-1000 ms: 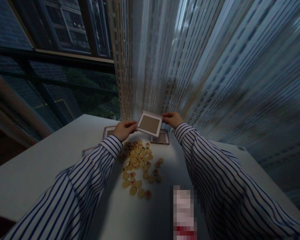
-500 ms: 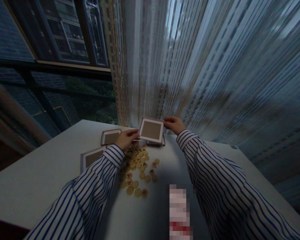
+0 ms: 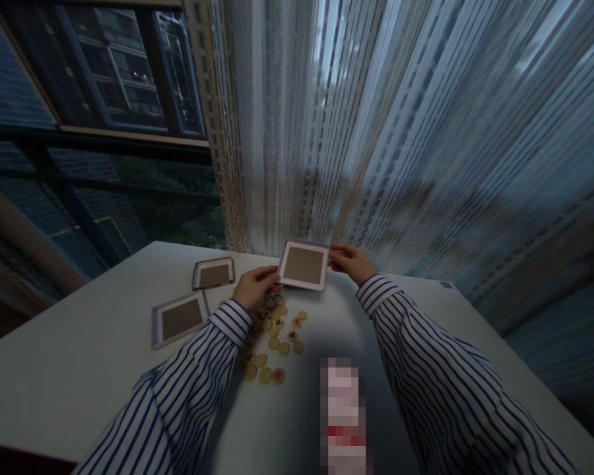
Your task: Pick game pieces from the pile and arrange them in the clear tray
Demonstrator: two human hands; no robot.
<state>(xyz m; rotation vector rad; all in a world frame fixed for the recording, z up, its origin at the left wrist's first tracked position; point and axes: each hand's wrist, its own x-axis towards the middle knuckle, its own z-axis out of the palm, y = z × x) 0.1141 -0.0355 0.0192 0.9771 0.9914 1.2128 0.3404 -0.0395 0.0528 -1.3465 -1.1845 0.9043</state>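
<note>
Many discs (image 3: 273, 343) lie on the table (image 3: 79, 369), a second tray (image 3: 182, 319) left of them. Farther out, the left hand (image 3: 254, 289) and right hand (image 3: 354, 262) hold a tray (image 3: 303, 264) by opposite edges, fingers narrowed on its sides, tilted; a third tray (image 3: 215, 274) lies left, a curtain (image 3: 287, 132) behind. Gripped only at its edges, it could pivot or slip, perhaps onto the discs. The left hand and sleeve (image 3: 198, 356) hide some discs; tray-to-table contact is unclear; pixels (image 3: 344, 409) mask a near patch.
</note>
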